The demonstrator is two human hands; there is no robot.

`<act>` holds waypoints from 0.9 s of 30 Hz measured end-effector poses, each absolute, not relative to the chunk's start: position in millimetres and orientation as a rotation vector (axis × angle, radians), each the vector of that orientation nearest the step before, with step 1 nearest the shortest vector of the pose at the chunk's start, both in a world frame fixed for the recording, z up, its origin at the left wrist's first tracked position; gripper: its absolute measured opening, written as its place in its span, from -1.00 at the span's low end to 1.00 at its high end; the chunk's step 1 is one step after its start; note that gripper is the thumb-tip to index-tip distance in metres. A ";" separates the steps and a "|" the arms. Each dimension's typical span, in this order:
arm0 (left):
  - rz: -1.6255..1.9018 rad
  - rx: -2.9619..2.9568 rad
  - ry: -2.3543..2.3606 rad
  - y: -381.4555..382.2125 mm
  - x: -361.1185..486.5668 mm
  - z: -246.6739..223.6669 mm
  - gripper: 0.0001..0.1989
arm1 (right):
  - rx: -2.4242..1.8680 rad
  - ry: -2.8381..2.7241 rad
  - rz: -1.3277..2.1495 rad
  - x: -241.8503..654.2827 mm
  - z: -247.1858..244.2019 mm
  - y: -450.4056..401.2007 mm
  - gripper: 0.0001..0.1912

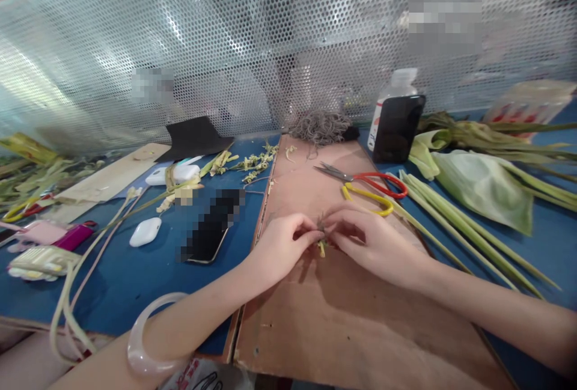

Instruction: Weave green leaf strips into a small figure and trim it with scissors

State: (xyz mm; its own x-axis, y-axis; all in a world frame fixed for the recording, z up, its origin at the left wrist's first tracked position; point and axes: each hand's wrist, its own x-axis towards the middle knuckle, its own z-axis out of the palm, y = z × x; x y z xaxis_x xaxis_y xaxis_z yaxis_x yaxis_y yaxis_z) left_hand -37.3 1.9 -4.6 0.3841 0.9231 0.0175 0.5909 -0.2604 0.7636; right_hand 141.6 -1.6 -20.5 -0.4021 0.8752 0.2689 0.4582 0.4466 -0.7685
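A blue table (162, 294) flanks a brown board (356, 330), where red-and-yellow-handled scissors (348, 178) lie near the right edge. Over the board's middle, the left hand (286, 238) and right hand (374, 238) meet, fingertips pinching a small green plant piece (321, 250) between them.

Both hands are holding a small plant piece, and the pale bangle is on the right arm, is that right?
No, the head view shows the pale bangle on the left arm. The left hand and right hand are indeed holding a small plant piece.
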 end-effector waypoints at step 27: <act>0.675 1.775 1.236 6.1 -37.8 -9.8 -0.82 | -1.064 -1.868 1.008 134.6 -28.0 -1.0 -0.87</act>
State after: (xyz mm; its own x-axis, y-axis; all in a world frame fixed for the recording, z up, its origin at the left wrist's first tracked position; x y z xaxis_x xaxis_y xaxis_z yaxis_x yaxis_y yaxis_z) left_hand -37.8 6.1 -9.8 0.3663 0.9298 -0.0359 0.4722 -0.1526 0.8682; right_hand 134.6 -1.0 -28.0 -0.3743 0.9010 0.2194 0.3112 0.3449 -0.8856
